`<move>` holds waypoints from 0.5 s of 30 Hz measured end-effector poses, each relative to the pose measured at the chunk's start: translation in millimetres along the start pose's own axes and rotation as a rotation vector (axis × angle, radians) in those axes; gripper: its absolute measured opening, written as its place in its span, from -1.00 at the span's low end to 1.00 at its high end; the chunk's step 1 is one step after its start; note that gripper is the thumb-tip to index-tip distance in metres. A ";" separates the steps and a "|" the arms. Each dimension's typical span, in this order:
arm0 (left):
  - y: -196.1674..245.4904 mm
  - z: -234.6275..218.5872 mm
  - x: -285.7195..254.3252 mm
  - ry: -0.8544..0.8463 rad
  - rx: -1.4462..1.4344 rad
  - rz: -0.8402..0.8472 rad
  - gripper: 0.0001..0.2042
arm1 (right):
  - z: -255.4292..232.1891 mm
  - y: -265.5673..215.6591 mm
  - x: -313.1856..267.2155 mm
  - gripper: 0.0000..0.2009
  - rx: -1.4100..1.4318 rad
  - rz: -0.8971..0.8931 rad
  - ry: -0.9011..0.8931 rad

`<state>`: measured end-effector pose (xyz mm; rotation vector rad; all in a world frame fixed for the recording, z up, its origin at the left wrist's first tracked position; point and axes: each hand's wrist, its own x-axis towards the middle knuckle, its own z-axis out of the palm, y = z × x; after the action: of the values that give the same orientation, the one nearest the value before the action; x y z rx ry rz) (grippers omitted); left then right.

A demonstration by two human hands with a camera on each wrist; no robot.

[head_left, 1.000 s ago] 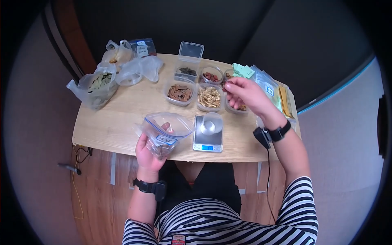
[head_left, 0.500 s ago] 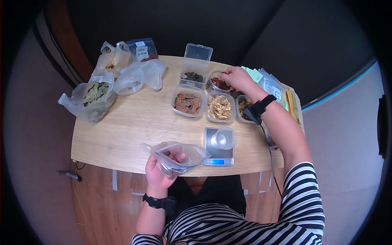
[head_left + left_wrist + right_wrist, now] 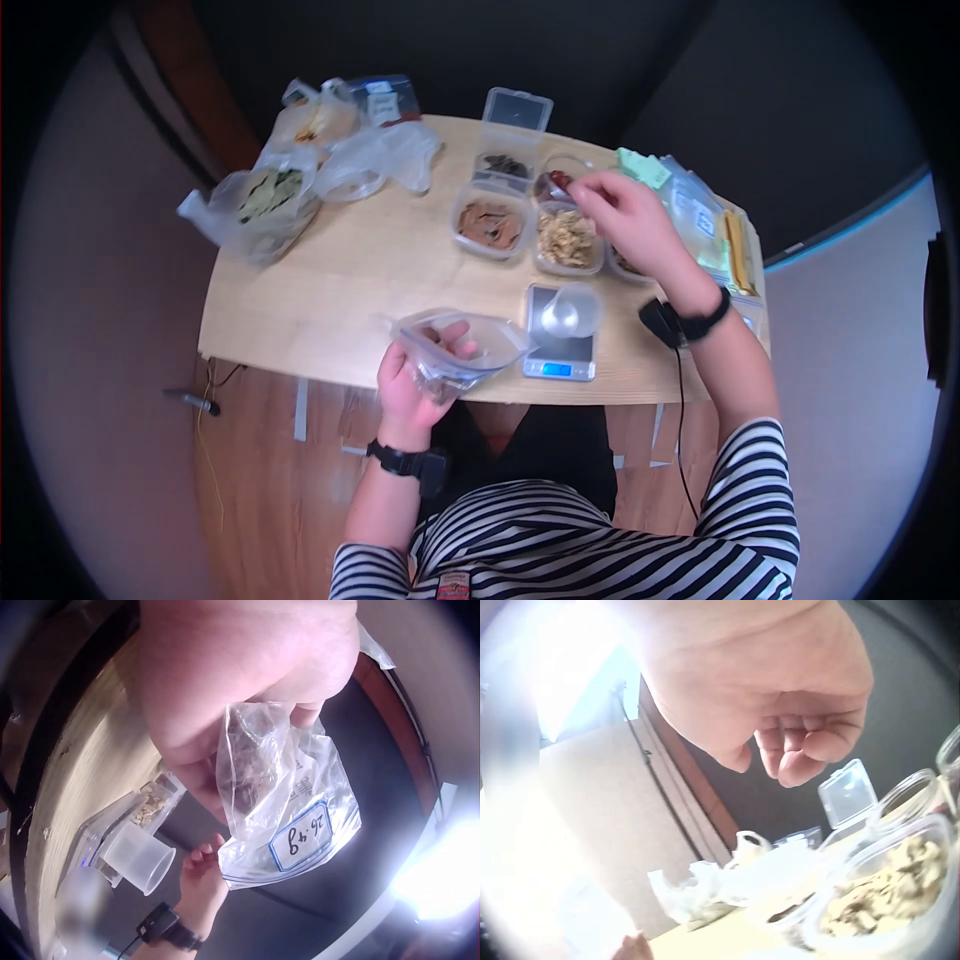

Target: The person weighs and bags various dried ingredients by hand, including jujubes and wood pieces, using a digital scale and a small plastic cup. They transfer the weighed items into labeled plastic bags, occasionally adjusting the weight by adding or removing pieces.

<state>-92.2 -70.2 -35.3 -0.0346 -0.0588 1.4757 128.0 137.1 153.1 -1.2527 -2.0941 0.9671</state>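
Observation:
My left hand [image 3: 408,392] grips a clear zip-lock bag [image 3: 470,345] from below, its mouth spread wide above the table's front edge. Brownish pieces lie low in the bag, and a label [image 3: 301,836] on it reads 26.4g. My right hand [image 3: 635,228] hovers over the tub of pale dried slices [image 3: 567,242], fingertips near the round jar of dark red dried fruit [image 3: 553,185]. In the right wrist view its fingers [image 3: 802,766] are loosely bent, thumb apart from them, with nothing showing between.
An empty plastic cup [image 3: 572,312] stands on a digital scale [image 3: 560,356]. Beside the slices are a tub of brown bark strips [image 3: 490,226] and a lidded box of dark pieces [image 3: 507,168]. Plastic bags [image 3: 270,205] fill the back left; labelled packets [image 3: 700,222] lie at right.
My right hand reached into the red fruit jar, then came back toward me over the pale slices. The left hand keeps its hold on the bag, whose mouth now gapes wider.

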 end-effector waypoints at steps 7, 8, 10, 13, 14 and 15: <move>-10.0 27.6 -3.9 -0.235 -0.035 -0.007 -0.49 | 32.2 -65.6 -127.5 -0.71 -0.184 -0.647 -0.213; -13.4 28.8 -5.8 -0.270 -0.031 0.012 -0.49 | 35.8 -67.4 -134.9 -0.71 -0.172 -0.651 -0.199; -15.6 32.1 -11.5 -0.302 0.001 0.014 -0.50 | 39.5 -69.2 -148.0 -0.73 -0.262 -0.701 -0.203; -25.0 34.0 -19.6 -0.368 0.005 0.039 -0.52 | 33.7 -76.7 -164.4 -0.78 -0.270 -0.752 -0.209; -27.0 37.8 -19.2 -0.413 -0.001 -0.004 -0.53 | 32.2 -78.8 -169.2 -0.78 -0.263 -0.752 -0.207; -29.6 41.4 -19.5 -0.460 -0.009 -0.047 -0.54 | 30.3 -80.5 -173.2 -0.81 -0.220 -0.729 -0.209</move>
<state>-67.2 -93.0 7.4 0.2983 -0.4360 1.4113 140.3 -53.0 186.3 -0.3925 -2.5804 0.5559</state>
